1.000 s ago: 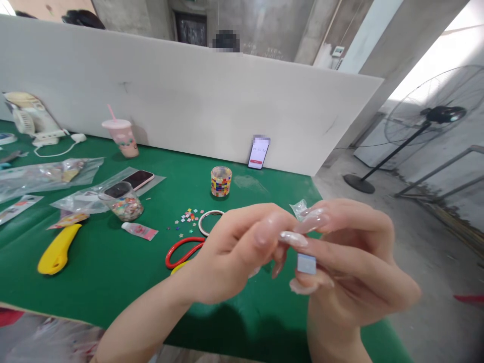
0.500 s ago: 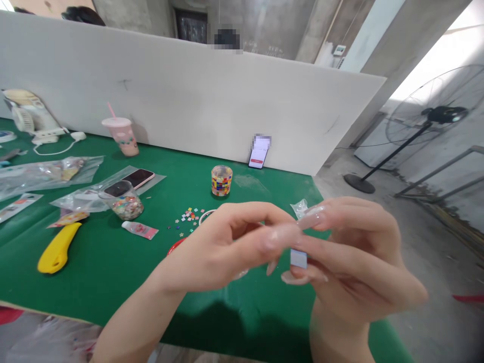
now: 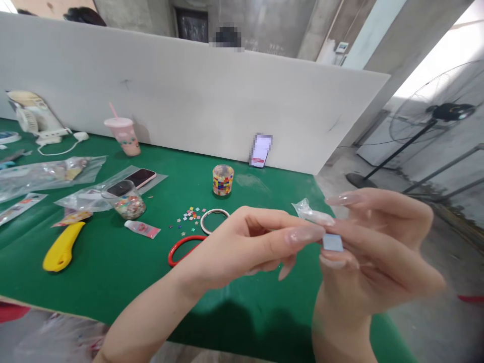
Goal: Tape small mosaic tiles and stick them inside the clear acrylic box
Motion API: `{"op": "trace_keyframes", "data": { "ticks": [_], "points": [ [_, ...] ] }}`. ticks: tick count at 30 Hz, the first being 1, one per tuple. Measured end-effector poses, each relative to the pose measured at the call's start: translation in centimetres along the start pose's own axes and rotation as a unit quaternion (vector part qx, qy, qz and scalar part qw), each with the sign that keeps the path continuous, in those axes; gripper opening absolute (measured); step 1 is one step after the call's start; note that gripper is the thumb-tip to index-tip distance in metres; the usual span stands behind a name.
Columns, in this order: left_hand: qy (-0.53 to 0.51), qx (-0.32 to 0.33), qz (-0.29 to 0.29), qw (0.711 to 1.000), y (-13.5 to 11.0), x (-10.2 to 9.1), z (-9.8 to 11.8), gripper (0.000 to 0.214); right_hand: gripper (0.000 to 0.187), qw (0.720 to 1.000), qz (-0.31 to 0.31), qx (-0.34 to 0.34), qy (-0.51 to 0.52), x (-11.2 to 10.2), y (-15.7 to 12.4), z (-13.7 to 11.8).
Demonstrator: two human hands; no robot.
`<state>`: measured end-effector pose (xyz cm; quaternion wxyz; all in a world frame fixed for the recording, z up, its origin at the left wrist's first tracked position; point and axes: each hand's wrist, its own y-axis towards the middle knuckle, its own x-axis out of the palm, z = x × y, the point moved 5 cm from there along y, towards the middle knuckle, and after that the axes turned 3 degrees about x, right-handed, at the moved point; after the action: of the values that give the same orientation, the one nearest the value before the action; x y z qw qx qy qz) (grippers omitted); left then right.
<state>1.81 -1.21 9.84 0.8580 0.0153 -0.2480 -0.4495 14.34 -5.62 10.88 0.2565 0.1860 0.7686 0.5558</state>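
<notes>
Big green felt table [image 3: 113,272] is the backdrop here. Above its near right part, the left hand [image 3: 242,252] and right hand [image 3: 378,257] meet fingertip to fingertip. Right one's pinching a tiny pale blue square tile [image 3: 333,242] between thumb and fingers; the left's closed fingertips touch it too. On the table left of the hands: a red plastic ring [image 3: 181,249], a white ring [image 3: 214,220], and loose coloured tiles [image 3: 190,216].
</notes>
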Motion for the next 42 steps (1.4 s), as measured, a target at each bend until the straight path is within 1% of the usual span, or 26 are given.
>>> {"op": "trace_keyframes", "data": {
  "ticks": [1, 2, 3, 6, 8, 10, 13, 16, 18, 19, 22, 23, 24, 26, 29, 31, 32, 34, 36, 37, 38, 39, 40, 41, 42],
  "points": [
    [-0.01, -0.006, 0.005, 1.0, 0.1, 0.0, -0.5, 0.024, 0.026, 0.999, 0.029, -0.007, 0.023, -0.2, 0.2, 0.0],
    [-0.022, -0.009, 0.009, 1.0, 0.2, 0.1, -0.9, 0.026, 0.021, 0.998, 0.042, -0.014, 0.039, -0.3, 0.4, -0.1],
    [-0.032, -0.01, 0.012, 0.999, 0.3, 0.2, -1.2, 0.029, 0.018, 0.998, 0.044, -0.015, 0.044, -0.3, 0.5, -0.1],
    [-0.054, -0.009, 0.01, 0.998, 0.5, 0.5, -1.6, 0.041, 0.018, 1.0, 0.025, -0.011, 0.014, -0.2, 0.7, -0.2],
    [-0.056, -0.012, 0.01, 0.998, 0.6, 0.6, -1.7, 0.041, 0.017, 1.0, 0.02, -0.022, 0.004, -0.4, 0.8, -0.2],
    [-0.053, -0.015, 0.014, 0.998, 0.6, 0.6, -1.7, 0.034, 0.016, 1.0, 0.004, -0.013, 0.001, -0.7, 1.0, 0.0],
    [-0.04, 0.007, 0.028, 0.999, 0.7, 0.6, -1.9, 0.026, 0.016, 0.999, -0.043, 0.004, 0.006, -1.0, 1.3, 0.3],
    [-0.027, 0.022, 0.044, 0.998, 0.9, 0.7, -2.4, 0.03, 0.019, 0.996, -0.087, 0.003, -0.004, -1.5, 1.6, 0.3],
    [-0.021, 0.018, 0.069, 0.997, 1.1, 0.4, -2.8, 0.037, 0.017, 0.992, -0.112, -0.003, -0.053, -1.6, 1.7, 0.3],
    [-0.016, 0.018, 0.087, 0.996, 1.1, 0.2, -2.9, 0.039, 0.02, 0.989, -0.122, -0.011, -0.087, -1.5, 1.8, 0.2],
    [0.018, 0.032, 0.134, 0.99, 1.5, -0.8, -2.6, 0.039, 0.042, 0.974, -0.146, -0.044, -0.168, -1.1, 1.9, 0.2],
    [0.038, 0.035, 0.148, 0.988, 1.6, -1.1, -2.4, 0.038, 0.046, 0.97, -0.151, -0.045, -0.184, -0.9, 1.8, 0.4],
    [0.06, 0.035, 0.159, 0.985, 1.7, -1.4, -2.1, 0.039, 0.046, 0.968, -0.154, -0.045, -0.191, -0.7, 1.7, 0.5],
    [0.104, 0.037, 0.173, 0.979, 1.9, -1.8, -1.6, 0.039, 0.042, 0.968, -0.163, -0.028, -0.188, -0.3, 1.6, 0.9],
    [0.171, 0.069, 0.184, 0.965, 2.0, -2.1, -0.8, 0.032, 0.035, 0.97, -0.179, 0.024, -0.162, 0.2, 1.3, 1.4],
    [0.236, 0.101, 0.193, 0.947, 1.9, -2.2, -0.2, 0.027, 0.039, 0.969, -0.191, 0.063, -0.143, 0.1, 1.2, 1.8],
    [0.275, 0.124, 0.199, 0.933, 1.7, -2.3, 0.1, 0.026, 0.044, 0.968, -0.198, 0.083, -0.13, -0.2, 1.2, 2.2],
    [0.349, 0.18, 0.21, 0.895, 1.3, -2.2, 0.8, 0.024, 0.062, 0.961, -0.222, 0.135, -0.095, -1.1, 0.8, 3.7],
    [0.407, 0.242, 0.222, 0.852, 0.7, -2.1, 1.5, 0.021, 0.094, 0.933, -0.278, 0.219, -0.063, -2.2, -0.3, 6.4],
    [0.43, 0.269, 0.226, 0.832, 0.5, -2.1, 1.7, 0.02, 0.112, 0.91, -0.312, 0.268, -0.052, -2.7, -1.2, 8.3],
    [0.45, 0.29, 0.227, 0.813, 0.3, -2.0, 1.9, 0.019, 0.126, 0.878, -0.345, 0.328, -0.056, -3.2, -2.3, 10.3],
    [0.473, 0.308, 0.228, 0.794, 0.1, -1.9, 2.1, 0.018, 0.129, 0.845, -0.375, 0.377, -0.057, -3.4, -3.6, 12.3],
    [0.5, 0.329, 0.224, 0.769, 0.0, -1.8, 2.2, 0.017, 0.122, 0.813, -0.417, 0.406, -0.036, -3.1, -4.9, 14.0],
    [0.535, 0.35, 0.215, 0.738, -0.1, -1.5, 2.2, 0.015, 0.111, 0.803, -0.437, 0.405, -0.017, -2.7, -5.8, 15.4],
    [0.571, 0.375, 0.204, 0.701, -0.2, -1.2, 2.3, 0.014, 0.099, 0.799, -0.451, 0.398, 0.004, -1.9, -6.6, 16.6]
  ]
}}
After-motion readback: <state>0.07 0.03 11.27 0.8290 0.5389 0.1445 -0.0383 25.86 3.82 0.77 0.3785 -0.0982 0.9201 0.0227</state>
